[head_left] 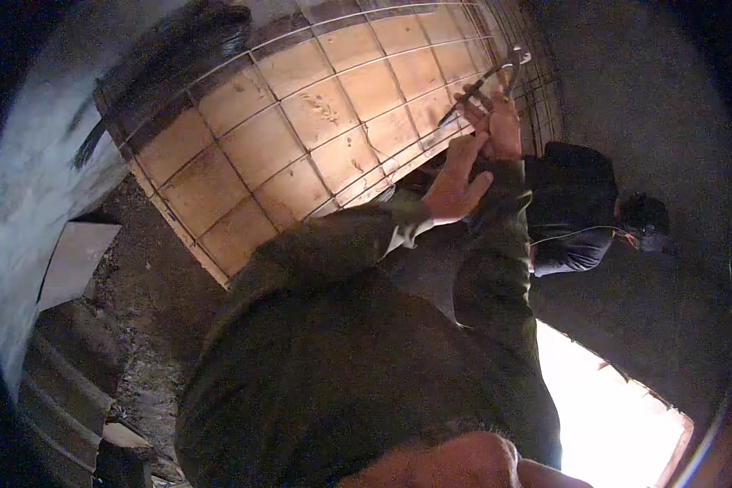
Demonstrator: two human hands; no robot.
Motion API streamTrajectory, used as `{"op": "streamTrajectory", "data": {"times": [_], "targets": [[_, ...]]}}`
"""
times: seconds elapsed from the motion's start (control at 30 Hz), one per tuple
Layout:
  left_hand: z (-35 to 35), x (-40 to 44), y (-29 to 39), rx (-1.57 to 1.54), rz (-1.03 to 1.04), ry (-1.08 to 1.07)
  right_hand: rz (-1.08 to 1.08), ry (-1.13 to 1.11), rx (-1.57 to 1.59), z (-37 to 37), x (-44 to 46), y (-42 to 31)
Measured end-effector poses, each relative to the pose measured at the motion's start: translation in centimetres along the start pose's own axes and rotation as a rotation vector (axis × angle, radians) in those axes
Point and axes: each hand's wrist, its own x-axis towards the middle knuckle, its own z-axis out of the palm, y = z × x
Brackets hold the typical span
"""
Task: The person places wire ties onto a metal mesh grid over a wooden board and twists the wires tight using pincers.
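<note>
My right hand (498, 126) is raised at the wire grid's right end and holds a tool like pliers (493, 75), with a dark handle and a metal head. The tool lies across its partly curled fingers. Just below and to the left is my left hand (455, 189), its fingertips at the right palm and its thumb held apart; no object shows in it. Behind both hands, the metal wire grid (309, 153) runs over pale boards (281, 134).
At the right, another person in dark clothing (573, 195) is close to my right arm, with a thin cable beside them. A bright opening (610, 407) shows at lower right. A pale panel (75, 262) and corrugated sheets (61, 390) are at left, beside rough ground (150, 301).
</note>
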Motion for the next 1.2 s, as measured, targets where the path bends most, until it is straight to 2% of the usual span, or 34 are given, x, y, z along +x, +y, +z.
{"op": "streamTrajectory", "data": {"times": [0.03,0.1,0.13,0.17,0.2,0.23,0.27,0.3,0.37,0.4,0.43,0.47,0.53,0.57,0.6,0.67,0.73,0.77,0.83,0.87,0.9,0.93,0.97,1.0,1.07,1.13,1.2], "targets": [[0.6,-0.2,-0.3,0.001,0.004,-0.003,-0.004,0.001,0.003,-0.2,-0.2,0.1],[1.2,-0.8,-1.2,-0.208,-0.458,-0.073,-0.107,0.045,-0.006,-0.5,-0.3,0.9],[0.4,-0.5,-0.2,-0.198,-0.458,-0.069,-0.151,0.011,-0.064,-1.3,0.5,1.5],[-0.5,-0.8,1.0,-0.176,-0.477,-0.186,-0.196,-0.021,-0.12,-2.1,1.4,2.2],[-1.3,-0.7,2.5,-0.157,-0.498,-0.303,-0.269,0.116,-0.184,-0.6,0.5,1.2],[-1.6,-0.7,3.5,-0.144,-0.503,-0.301,-0.344,0.254,-0.244,0.3,-0.1,0.8],[-1.5,-0.5,4.4,-0.038,-0.336,-0.353,-0.436,0.365,-0.504,-0.2,0.5,1.4],[-1.3,-0.3,5.5,0.07,-0.166,-0.404,-0.432,0.356,-0.492,0.0,0.7,2.4],[0.2,-0.2,8.5,0.072,-0.108,-0.498,-0.788,0.497,-1.324,0.3,0.6,4.4],[0.7,-0.6,9.7,0.073,-0.089,-0.529,-0.634,0.399,-1.321,0.6,0.7,5.1],[0.6,-1.3,10.1,0.082,0.118,-0.579,-0.54,0.355,-1.4,0.9,1.4,5.3],[0.5,-1.6,10.0,0.095,0.329,-0.624,-0.551,0.347,-1.399,0.7,2.3,4.6],[-2.5,-5.0,6.8,0.05,0.387,-0.631,-0.345,0.339,-0.201,-1.2,4.5,1.4],[-3.5,-7.6,5.2,-0.329,0.041,-0.672,-0.202,0.303,0.39,-2.0,5.1,-0.1],[-4.6,-10.1,3.2,-0.702,-0.314,-0.69,-0.221,0.295,0.344,-1.9,5.1,-2.6],[-6.8,-14.2,0.0,-0.553,-0.341,-0.727,-0.215,0.292,0.28,-3.9,3.9,-4.7],[-8.5,-11.3,-0.1,-0.135,-0.194,-0.503,-0.167,-0.051,-0.008,-5.5,3.7,-6.3],[-9.0,-9.6,-1.2,0.04,-0.26,-0.319,-0.111,-0.003,-0.171,-5.7,2.3,-5.3],[-8.5,-7.5,-4.5,0.028,-0.818,0.078,0.083,0.028,-0.354,-3.2,-1.7,-3.1],[-8.7,-6.2,-4.8,0.011,-0.852,0.19,0.23,0.015,-0.372,-1.6,-3.6,-1.9],[-7.8,-7.2,-8.0,0.108,-0.89,0.283,0.185,-0.202,-0.574,-1.0,-4.4,-0.2],[-8.0,-5.3,-5.9,-0.026,-1.013,0.354,0.096,-0.408,-0.754,-0.4,-5.2,1.4],[-8.2,-3.4,-3.6,-0.162,-1.135,0.425,0.321,-0.368,-0.93,0.4,-5.2,2.7],[-7.5,-4.2,-5.5,-0.163,-1.135,0.429,0.232,-0.433,-1.17,-0.9,-4.2,5.8],[-5.9,-6.5,-11.0,-0.331,-1.013,0.468,0.128,-0.495,-1.395,0.9,-4.0,7.5],[-5.7,-6.3,-10.0,-0.366,-1.042,0.467,0.161,-0.509,-1.437,1.9,-3.8,7.7],[-6.1,-6.2,-9.6,-0.339,-1.097,0.395,0.118,-0.635,-1.526,2.0,-2.8,8.3]]}}
